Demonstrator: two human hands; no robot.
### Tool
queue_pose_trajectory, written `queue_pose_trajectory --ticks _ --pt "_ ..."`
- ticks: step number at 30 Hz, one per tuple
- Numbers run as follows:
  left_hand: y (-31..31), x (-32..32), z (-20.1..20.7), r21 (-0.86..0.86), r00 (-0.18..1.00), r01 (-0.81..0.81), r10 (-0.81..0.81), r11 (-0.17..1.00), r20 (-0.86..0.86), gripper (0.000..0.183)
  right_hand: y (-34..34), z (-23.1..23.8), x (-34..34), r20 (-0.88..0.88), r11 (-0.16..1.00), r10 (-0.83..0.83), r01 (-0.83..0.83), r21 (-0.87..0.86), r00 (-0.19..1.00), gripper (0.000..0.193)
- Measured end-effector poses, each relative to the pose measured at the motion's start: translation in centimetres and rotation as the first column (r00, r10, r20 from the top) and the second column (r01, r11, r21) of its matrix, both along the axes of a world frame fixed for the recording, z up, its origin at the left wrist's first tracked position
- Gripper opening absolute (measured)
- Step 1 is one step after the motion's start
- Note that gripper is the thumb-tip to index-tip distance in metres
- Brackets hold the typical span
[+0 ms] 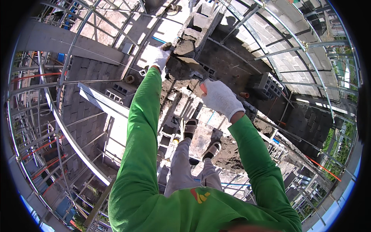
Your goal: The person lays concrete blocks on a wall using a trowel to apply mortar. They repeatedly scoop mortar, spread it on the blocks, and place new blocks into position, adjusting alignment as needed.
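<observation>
– Scaffolding (60,83) is packed all down the left of the frame, with a concrete beam (73,38) set across the upper left and hollow blocks (120,94) left lying just right of it, lower down. What's going on with the hands though?

– Left hand (158,58), in a white glove, is stretched out at upper centre, right at the side of the rough block wall (184,48). Its fingertips are hidden, so whether it's clamped on anything can't be told. That wall is seen from the top edge down to the middle of the frame, lumpy with what looks like mortar.

– Anything sketchy there?

– Yeah, a loose chunk could be knocked off if the wall top gets leaned on. Footing's iffy too: striped shoes (190,127) are planted at centre among rubble, so a slip could be caused by any bit that rolls.

– And the other hand?

– Right hand (222,97), also gloved, is held right of centre with its fingers curled in; whether something's pinched can't be told. Below it a heap of mortar (232,152) is spread, easily stepped in. Further right, an orange pipe (244,94) and stacked grey blocks (269,87) could be hit by falling bits.
</observation>
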State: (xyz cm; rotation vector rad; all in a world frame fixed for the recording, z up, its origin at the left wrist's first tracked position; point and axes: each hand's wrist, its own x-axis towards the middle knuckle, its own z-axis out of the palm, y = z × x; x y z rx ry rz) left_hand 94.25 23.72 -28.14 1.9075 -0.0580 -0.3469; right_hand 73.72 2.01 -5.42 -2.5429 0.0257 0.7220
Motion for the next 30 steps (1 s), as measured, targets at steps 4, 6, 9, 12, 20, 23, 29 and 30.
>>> queue_pose_trajectory --ticks 4,6,9,12,20,23,29,30 --pt "0.4 -0.9 -0.6 -0.063 0.998 -0.042 0.038 0.997 -0.049 0.031 -1.8 0.4 -1.6 0.096 0.995 -0.095 0.093 0.021 0.991 0.034" --pt "0.3 -0.7 -0.9 -0.079 0.997 -0.051 0.046 0.996 -0.056 0.032 -1.6 -0.8 -1.3 0.159 0.99 -0.14 0.136 0.034 0.977 0.035" --pt "0.0 0.1 -1.4 -0.086 0.996 -0.059 0.053 0.995 -0.067 0.033 0.2 -3.8 -0.6 0.126 0.989 -0.148 0.145 0.037 0.981 0.031" --pt "-0.1 0.4 -1.8 -0.13 0.986 -0.074 0.053 0.989 -0.16 0.036 1.3 -5.3 -1.2 0.128 0.984 -0.174 0.168 0.054 0.976 0.032" --pt "3.1 1.7 -4.9 -0.248 0.958 0.095 -0.156 0.964 -0.241 0.037 -1.3 -0.8 -5.2 0.118 0.996 -0.023 0.012 0.089 0.993 0.029" --pt "4.0 2.5 -6.9 0.076 0.986 0.149 -0.143 0.986 -0.088 0.038 -1.1 -2.0 -4.6 0.073 0.997 0.078 -0.08 0.022 0.994 0.032" --pt "2.7 1.7 -3.5 -0.275 0.922 -0.059 -0.053 0.96 -0.384 0.038 -1.2 -6.9 -3.0 0.144 0.992 -0.05 0.032 0.125 0.988 0.027" --pt "2.4 1.0 -2.3 -0.187 0.922 -0.077 -0.001 0.979 -0.386 0.038 -1.1 -7.3 -2.7 0.124 0.988 -0.08 0.062 0.14 0.989 0.027"
